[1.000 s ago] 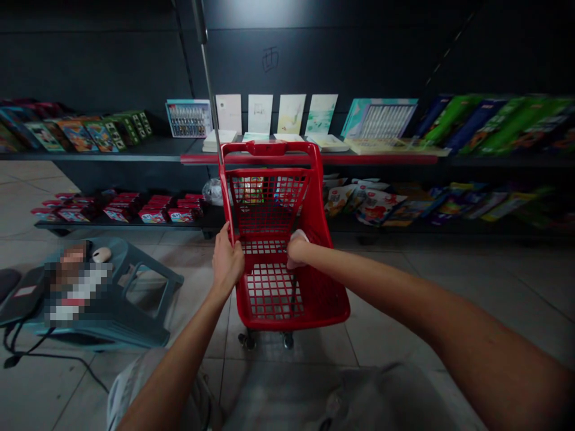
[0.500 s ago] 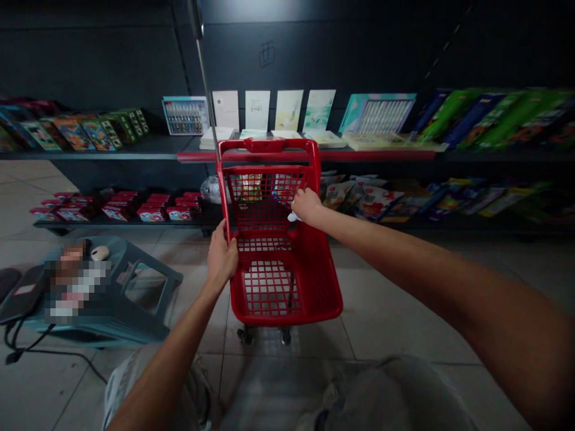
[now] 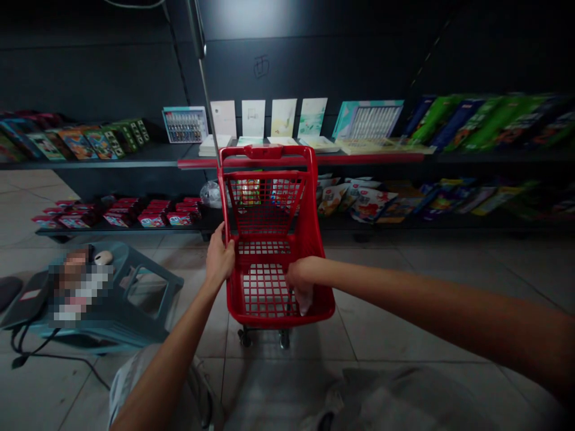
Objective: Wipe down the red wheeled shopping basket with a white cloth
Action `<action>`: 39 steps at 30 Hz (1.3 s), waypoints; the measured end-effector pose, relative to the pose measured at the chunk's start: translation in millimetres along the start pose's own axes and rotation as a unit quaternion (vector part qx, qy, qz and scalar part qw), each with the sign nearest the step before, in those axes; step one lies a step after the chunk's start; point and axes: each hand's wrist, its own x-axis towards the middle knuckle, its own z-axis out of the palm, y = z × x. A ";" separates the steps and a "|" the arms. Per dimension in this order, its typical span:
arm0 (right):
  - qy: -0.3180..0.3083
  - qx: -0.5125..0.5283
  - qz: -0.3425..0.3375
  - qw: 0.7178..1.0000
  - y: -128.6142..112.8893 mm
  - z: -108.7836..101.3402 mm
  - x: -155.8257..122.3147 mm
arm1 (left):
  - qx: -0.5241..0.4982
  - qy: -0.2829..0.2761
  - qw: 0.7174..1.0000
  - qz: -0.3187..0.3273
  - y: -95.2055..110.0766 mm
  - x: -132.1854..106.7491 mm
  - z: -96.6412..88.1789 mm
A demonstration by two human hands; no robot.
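A red plastic shopping cart basket (image 3: 278, 322) with grid walls and floor stands in front of me on small wheels. My left hand (image 3: 220, 257) is wrapped around its left rim, thumb on the inside. Inside the basket, near its right side, my right hand (image 3: 302, 273) is closed on a white cloth (image 3: 305, 301), which hangs below the fingers against the inner wall. The fingers of that hand are partly hidden and slightly blurred.
A dark shelf unit (image 3: 148, 157) behind the cart carries notebooks, pen sets, boxes and snack bags (image 3: 371, 203). A blue-grey stool (image 3: 155, 269) with devices and cables is at the left. A thin metal pole (image 3: 207, 102) rises by the cart's left side.
My right hand has moved down and toward me inside the basket, from the upper right wall to the lower right, taking the white cloth along. My left hand stays on the rim.
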 end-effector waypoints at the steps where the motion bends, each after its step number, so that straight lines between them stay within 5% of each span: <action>1: 0.003 -0.011 -0.004 1.000 4.4 -11.9 0.1 | -0.002 -0.001 1.000 0.007 -1.1 0.3 -0.3; 7: 0.126 -0.198 0.017 0.972 67.4 -115.1 -0.7 | -0.006 0.002 1.000 0.029 -10.9 3.4 -1.4; 10: 0.198 -0.163 0.036 0.966 90.9 -131.7 -14.4 | -0.007 0.002 1.000 0.028 -14.2 5.0 -2.3; 13: 0.231 -0.147 0.001 0.962 86.2 -106.6 -31.9 | -0.007 -0.006 1.000 0.027 -14.8 8.7 -4.5; 18: 0.191 -0.087 -0.077 0.975 52.5 -53.9 -47.6 | 0.043 -0.028 0.998 0.023 -5.9 23.4 -14.5; 23: 0.236 -0.049 -0.036 0.970 35.4 -44.0 -51.5 | 0.184 0.025 0.980 0.068 22.0 20.9 -31.0; 26: 0.264 -0.025 -0.011 0.964 26.9 -39.3 -51.0 | 0.179 0.021 0.975 0.132 43.8 -5.2 -33.0; 29: 0.341 0.028 0.007 0.940 17.9 -27.9 -47.9 | 0.162 -0.103 0.959 0.210 60.9 -47.3 -22.0; 33: 0.452 0.089 -0.008 0.887 13.8 -9.7 -45.7 | 0.278 -0.250 0.899 0.227 69.1 -103.5 6.6; 39: 0.477 0.101 -0.134 0.863 23.7 12.3 -59.4 | 0.385 -0.234 0.864 0.226 56.0 -120.7 28.5</action>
